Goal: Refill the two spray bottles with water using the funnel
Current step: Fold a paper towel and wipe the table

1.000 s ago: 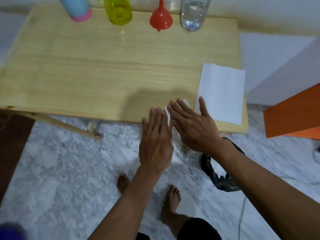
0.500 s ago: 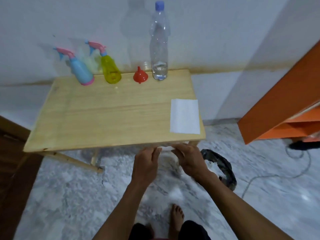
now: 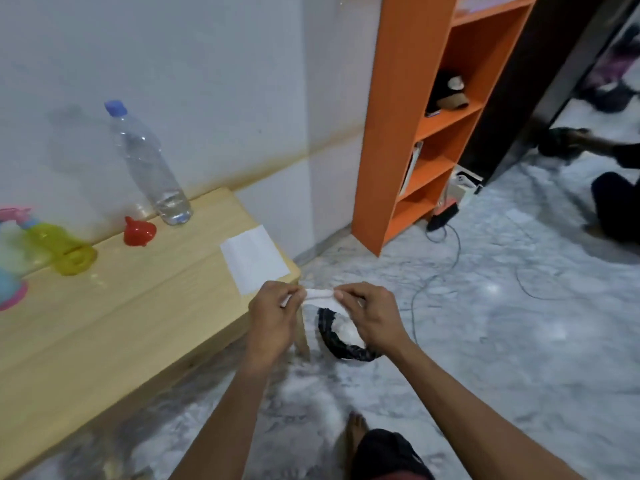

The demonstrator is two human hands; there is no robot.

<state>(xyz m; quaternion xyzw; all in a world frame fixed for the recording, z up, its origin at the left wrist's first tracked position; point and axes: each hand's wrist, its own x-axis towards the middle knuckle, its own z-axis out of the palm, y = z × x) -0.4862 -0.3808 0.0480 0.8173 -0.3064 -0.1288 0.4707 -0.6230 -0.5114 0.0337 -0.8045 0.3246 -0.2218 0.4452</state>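
Note:
A small white tissue (image 3: 320, 296) is stretched between my left hand (image 3: 275, 318) and my right hand (image 3: 369, 315), both pinching it off the table's right corner, above a black bag. On the wooden table (image 3: 114, 323) at the wall stand a clear water bottle (image 3: 147, 168) with a blue cap and little water, a red funnel (image 3: 139, 232) lying mouth down, a yellow spray bottle (image 3: 64, 249) and, cut off at the left edge, a blue spray bottle (image 3: 8, 284) with a pink base.
A white paper sheet (image 3: 254, 259) lies on the table's right end. A black bag (image 3: 341, 336) with white waste sits on the marble floor below my hands. An orange shelf unit (image 3: 426, 109) stands to the right, cables trail on the floor, and another person's legs (image 3: 613, 202) rest at far right.
My hands have left the table's front edge and lifted the white tissue, now held over the black bag. The view has swung right and tilted, showing the shelf and floor.

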